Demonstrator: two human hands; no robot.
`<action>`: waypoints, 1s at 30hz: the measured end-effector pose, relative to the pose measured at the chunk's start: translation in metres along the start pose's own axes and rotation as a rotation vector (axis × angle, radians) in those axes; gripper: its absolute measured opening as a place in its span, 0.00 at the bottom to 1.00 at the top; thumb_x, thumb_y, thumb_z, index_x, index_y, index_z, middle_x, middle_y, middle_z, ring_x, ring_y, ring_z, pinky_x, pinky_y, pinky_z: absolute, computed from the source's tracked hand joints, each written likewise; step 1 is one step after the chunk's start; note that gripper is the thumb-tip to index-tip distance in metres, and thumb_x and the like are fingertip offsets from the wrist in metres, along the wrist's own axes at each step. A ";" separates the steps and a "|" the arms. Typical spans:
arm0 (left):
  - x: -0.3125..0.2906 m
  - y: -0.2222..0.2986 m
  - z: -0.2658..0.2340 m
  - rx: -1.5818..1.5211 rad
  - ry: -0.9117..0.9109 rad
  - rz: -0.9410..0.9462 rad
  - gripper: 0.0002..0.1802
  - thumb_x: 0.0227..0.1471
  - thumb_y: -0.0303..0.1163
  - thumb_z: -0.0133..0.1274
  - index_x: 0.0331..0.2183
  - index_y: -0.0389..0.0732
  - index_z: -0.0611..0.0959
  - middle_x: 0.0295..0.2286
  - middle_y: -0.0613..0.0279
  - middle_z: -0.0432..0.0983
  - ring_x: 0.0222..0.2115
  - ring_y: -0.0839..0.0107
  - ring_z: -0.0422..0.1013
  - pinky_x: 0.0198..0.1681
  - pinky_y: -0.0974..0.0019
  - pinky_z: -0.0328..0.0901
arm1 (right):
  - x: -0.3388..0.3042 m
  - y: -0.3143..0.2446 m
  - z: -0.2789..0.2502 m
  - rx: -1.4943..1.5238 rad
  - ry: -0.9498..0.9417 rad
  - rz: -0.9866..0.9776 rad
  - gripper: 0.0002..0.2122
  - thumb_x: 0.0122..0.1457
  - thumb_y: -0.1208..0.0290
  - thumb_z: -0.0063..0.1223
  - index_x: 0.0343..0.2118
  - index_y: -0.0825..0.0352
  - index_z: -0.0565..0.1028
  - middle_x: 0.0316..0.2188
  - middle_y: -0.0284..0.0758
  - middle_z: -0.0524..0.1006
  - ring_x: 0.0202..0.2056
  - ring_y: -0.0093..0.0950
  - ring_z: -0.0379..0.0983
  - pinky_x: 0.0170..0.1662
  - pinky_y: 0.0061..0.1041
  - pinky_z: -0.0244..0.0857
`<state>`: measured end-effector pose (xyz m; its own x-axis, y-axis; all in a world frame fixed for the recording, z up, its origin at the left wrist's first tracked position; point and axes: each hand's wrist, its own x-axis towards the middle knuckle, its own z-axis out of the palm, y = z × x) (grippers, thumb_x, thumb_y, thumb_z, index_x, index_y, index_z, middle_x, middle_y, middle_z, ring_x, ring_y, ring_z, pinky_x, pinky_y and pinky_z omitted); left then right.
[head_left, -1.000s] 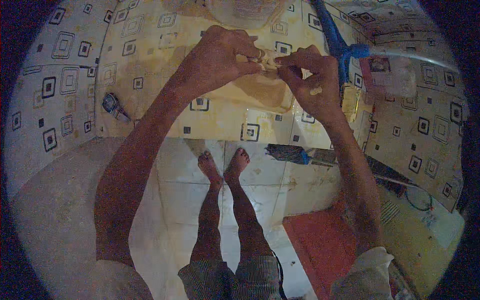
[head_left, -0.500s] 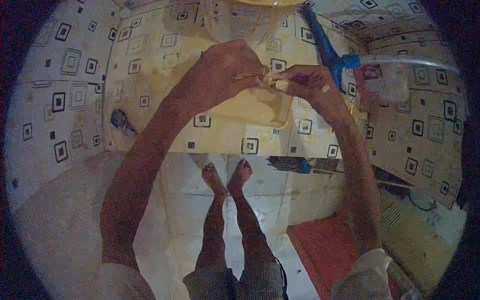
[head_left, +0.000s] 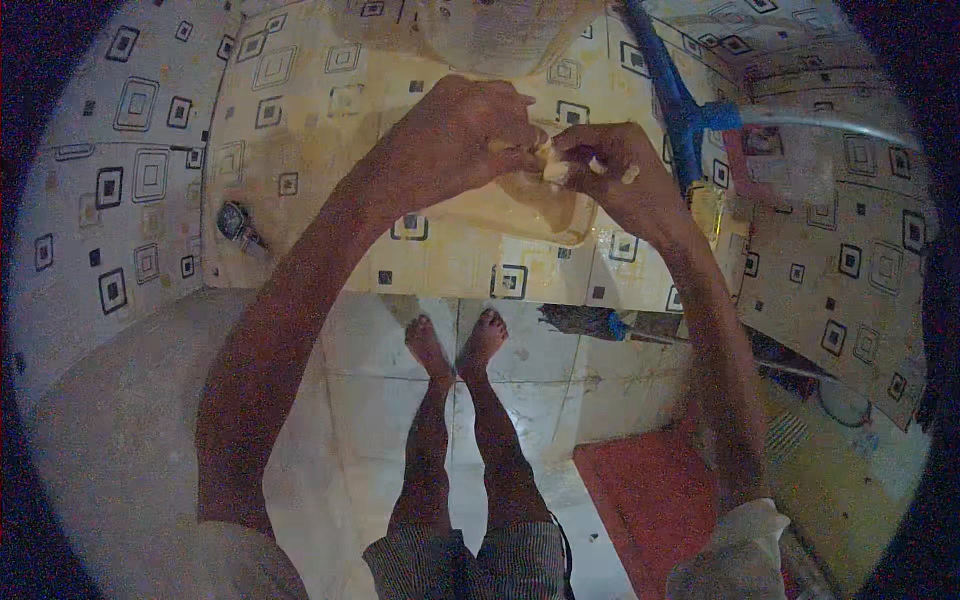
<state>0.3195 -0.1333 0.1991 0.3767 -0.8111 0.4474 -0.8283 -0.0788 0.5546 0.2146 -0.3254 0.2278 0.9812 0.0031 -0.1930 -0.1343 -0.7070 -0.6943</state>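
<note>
Both my hands meet over a shallow, see-through yellowish tray (head_left: 570,238) on the patterned counter. Fingers curled, my left hand (head_left: 470,130) pinches at a small pale, cream-coloured piece (head_left: 554,168) from the left. My right hand (head_left: 622,175) closes on the same piece from the right, its fingers bent and partly in shadow. Whether the piece is soft or hard, and what kind it is, I cannot make out. Another pale bit (head_left: 630,175) shows on my right hand. The fingertips of both hands partly hide the piece.
A wristwatch (head_left: 236,222) lies at the counter's left. Beyond my hands stands a large translucent vessel (head_left: 490,40). A blue pipe-like piece (head_left: 682,125) with a pale rod is at the right. Below are a dark brush (head_left: 575,321) and a red mat (head_left: 640,500).
My right hand has turned slightly and its fingers have drawn in closer to my left hand around the pale piece. The whole view has shifted a little.
</note>
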 end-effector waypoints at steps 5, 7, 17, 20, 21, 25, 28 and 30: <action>0.012 0.003 -0.005 -0.010 0.120 0.013 0.11 0.40 0.34 0.58 0.27 0.38 0.83 0.24 0.50 0.75 0.25 0.56 0.73 0.33 0.59 0.68 | 0.019 0.017 -0.003 0.290 0.026 -0.114 0.10 0.46 0.75 0.59 0.33 0.70 0.77 0.29 0.37 0.78 0.30 0.25 0.74 0.35 0.25 0.68; 0.013 0.007 -0.011 -0.056 0.057 -0.089 0.10 0.40 0.34 0.58 0.26 0.38 0.83 0.24 0.51 0.75 0.26 0.56 0.73 0.33 0.60 0.68 | 0.017 -0.001 -0.009 0.271 -0.025 -0.139 0.09 0.47 0.77 0.58 0.33 0.71 0.77 0.27 0.36 0.78 0.30 0.23 0.74 0.34 0.25 0.68; 0.001 0.012 -0.004 0.025 0.047 -0.113 0.09 0.39 0.30 0.61 0.28 0.41 0.84 0.30 0.55 0.79 0.36 0.61 0.75 0.41 0.63 0.70 | 0.006 0.019 0.023 0.304 0.287 -0.141 0.07 0.47 0.78 0.59 0.31 0.69 0.75 0.31 0.37 0.76 0.33 0.27 0.74 0.39 0.26 0.68; 0.002 0.008 -0.001 0.022 0.014 -0.061 0.09 0.39 0.29 0.61 0.29 0.42 0.84 0.31 0.55 0.79 0.34 0.61 0.75 0.41 0.62 0.70 | 0.009 0.024 0.018 0.255 0.240 -0.133 0.07 0.46 0.82 0.56 0.30 0.70 0.75 0.31 0.38 0.76 0.33 0.28 0.75 0.39 0.25 0.69; 0.002 0.008 0.001 -0.011 0.058 -0.034 0.08 0.38 0.30 0.59 0.27 0.41 0.84 0.28 0.55 0.77 0.30 0.60 0.74 0.37 0.61 0.69 | 0.011 0.020 0.017 0.160 0.194 -0.148 0.08 0.44 0.85 0.54 0.31 0.71 0.75 0.30 0.39 0.77 0.33 0.28 0.76 0.38 0.25 0.69; -0.001 0.010 0.005 0.022 0.168 0.031 0.06 0.40 0.30 0.56 0.24 0.39 0.82 0.23 0.55 0.74 0.26 0.60 0.73 0.33 0.60 0.68 | 0.008 0.002 0.014 0.258 0.153 -0.099 0.10 0.42 0.88 0.49 0.30 0.72 0.75 0.27 0.40 0.78 0.31 0.29 0.77 0.36 0.24 0.70; -0.001 0.008 0.004 0.062 0.079 0.049 0.06 0.42 0.31 0.54 0.24 0.41 0.82 0.23 0.56 0.74 0.27 0.61 0.73 0.33 0.59 0.68 | 0.008 -0.004 0.017 0.276 0.181 -0.070 0.11 0.41 0.88 0.45 0.29 0.74 0.75 0.25 0.41 0.78 0.29 0.29 0.78 0.36 0.24 0.71; -0.004 0.009 0.003 0.087 0.082 0.044 0.06 0.43 0.32 0.54 0.24 0.41 0.82 0.23 0.56 0.74 0.29 0.61 0.73 0.34 0.60 0.68 | 0.007 -0.011 0.016 0.262 0.167 -0.062 0.10 0.42 0.88 0.45 0.28 0.74 0.76 0.25 0.42 0.78 0.28 0.30 0.78 0.36 0.24 0.71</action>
<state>0.3090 -0.1325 0.2003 0.3688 -0.7653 0.5276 -0.8763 -0.0969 0.4720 0.2210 -0.3066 0.2227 0.9949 -0.0911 -0.0428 -0.0831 -0.5032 -0.8602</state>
